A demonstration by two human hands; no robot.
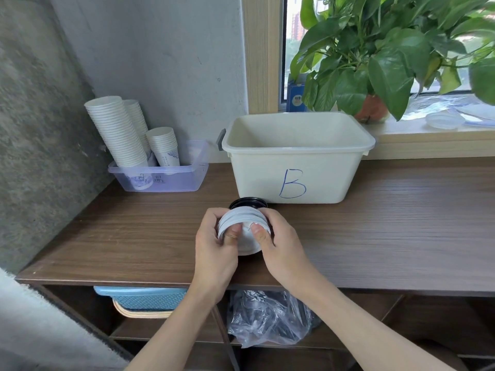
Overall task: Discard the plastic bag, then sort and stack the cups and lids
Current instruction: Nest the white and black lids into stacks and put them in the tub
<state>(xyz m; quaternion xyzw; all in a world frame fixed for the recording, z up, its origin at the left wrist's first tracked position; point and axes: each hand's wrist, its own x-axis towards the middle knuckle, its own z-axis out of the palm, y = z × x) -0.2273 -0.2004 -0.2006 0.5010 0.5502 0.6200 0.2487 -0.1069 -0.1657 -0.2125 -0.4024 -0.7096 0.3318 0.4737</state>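
Note:
Both hands hold a small stack of white lids point(242, 218) just above the wooden table point(375, 223), near its front edge. My left hand point(214, 253) grips the stack's left side with the thumb on the front lid. My right hand point(281, 247) grips its right side in the same way. A black lid point(247, 202) lies on the table right behind the stack. Tall stacks of white paper cups point(117, 132) stand tilted in a clear tray point(160, 178) at the back left. A clear plastic bag point(267, 319) lines a bin under the table.
A cream tub point(294, 156) marked "B" stands behind my hands against the window sill. A potted plant point(375, 62) and clear plastic lids point(442, 120) sit on the sill. A blue basket point(144, 298) rests on the shelf below. A grey wall closes the left side.

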